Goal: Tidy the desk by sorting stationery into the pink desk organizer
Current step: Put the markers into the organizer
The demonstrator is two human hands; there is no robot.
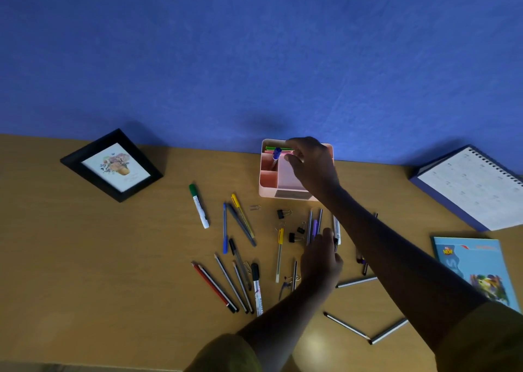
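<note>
While pencils (345, 325) lie loose toward the desk's (85, 258) front edge, the left hand (321, 258) reaches onto a cluster of pens (314, 227) mid-desk, though whether its fingers have closed on one I cannot tell. Farther back, the right hand (311, 165) hovers over the pink organizer (261, 179) against the back edge, beside a blue-capped pen (276, 154) standing in a rear slot; grip there unclear too. Best lower pens straight down, keeping the forearm above the scattered clips (293, 237); open room lies left of the organizer
</note>
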